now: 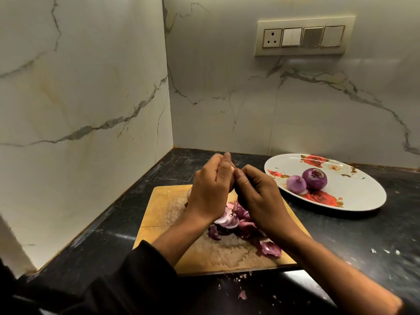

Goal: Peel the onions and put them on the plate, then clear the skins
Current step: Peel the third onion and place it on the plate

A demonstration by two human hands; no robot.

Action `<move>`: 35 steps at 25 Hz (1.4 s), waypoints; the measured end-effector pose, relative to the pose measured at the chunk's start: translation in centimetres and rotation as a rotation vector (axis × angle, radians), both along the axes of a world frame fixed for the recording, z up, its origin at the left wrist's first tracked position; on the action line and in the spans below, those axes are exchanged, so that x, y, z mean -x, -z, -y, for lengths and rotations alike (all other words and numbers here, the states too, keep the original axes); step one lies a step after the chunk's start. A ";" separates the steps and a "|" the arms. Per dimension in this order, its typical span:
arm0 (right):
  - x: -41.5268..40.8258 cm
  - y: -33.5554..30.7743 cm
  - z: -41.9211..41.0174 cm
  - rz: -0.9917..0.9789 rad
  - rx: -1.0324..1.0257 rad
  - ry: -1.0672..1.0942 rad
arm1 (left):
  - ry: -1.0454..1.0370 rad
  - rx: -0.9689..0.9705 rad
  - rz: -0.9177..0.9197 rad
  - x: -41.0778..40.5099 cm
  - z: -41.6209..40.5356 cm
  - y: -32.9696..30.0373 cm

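Note:
My left hand and my right hand are raised together above the wooden cutting board. Both have curled fingers closed round an onion that is almost wholly hidden; only a pale sliver shows between them. My right fingertips pinch at it. A heap of purple onion skins lies on the board under my wrists, with one more skin near the board's front right. Two peeled purple onions, a small one and a bigger one, sit on the white rose-patterned plate to the right.
The board lies on a dark stone counter in a corner of marble walls. Small skin scraps lie on the counter in front of the board and at right. A switch panel is on the back wall.

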State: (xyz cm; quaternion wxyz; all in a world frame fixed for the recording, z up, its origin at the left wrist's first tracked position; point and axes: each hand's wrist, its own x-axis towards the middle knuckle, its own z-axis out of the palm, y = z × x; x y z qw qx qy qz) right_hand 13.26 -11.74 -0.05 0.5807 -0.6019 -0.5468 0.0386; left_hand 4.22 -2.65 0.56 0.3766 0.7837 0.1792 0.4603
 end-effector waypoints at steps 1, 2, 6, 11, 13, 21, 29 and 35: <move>0.3 0.0 0.0 0.015 -0.015 0.009 | 0.005 0.046 0.021 -0.2 -0.1 0.0; 0.5 -0.1 0.1 0.029 -0.031 0.014 | 0.036 0.128 0.049 -0.3 -0.2 0.0; 0.7 -0.2 0.2 0.045 -0.044 0.023 | 0.179 0.398 0.108 -0.1 -0.5 -0.1; 0.1 0.2 0.6 0.019 -0.009 -0.033 | 0.324 0.640 0.067 0.4 -0.7 -0.1; -0.2 0.3 0.8 0.010 -0.001 -0.026 | 0.334 0.635 0.036 0.5 -0.7 0.0; -0.6 0.2 0.8 -0.054 0.025 -0.096 | 0.297 0.727 0.076 0.5 -1.3 0.0; -1.6 0.3 1.6 0.108 0.071 0.103 | 0.300 0.670 0.070 0.5 -2.0 0.2; -2.1 0.5 1.8 0.259 0.253 0.146 | 0.259 0.638 -0.048 0.5 -2.0 0.6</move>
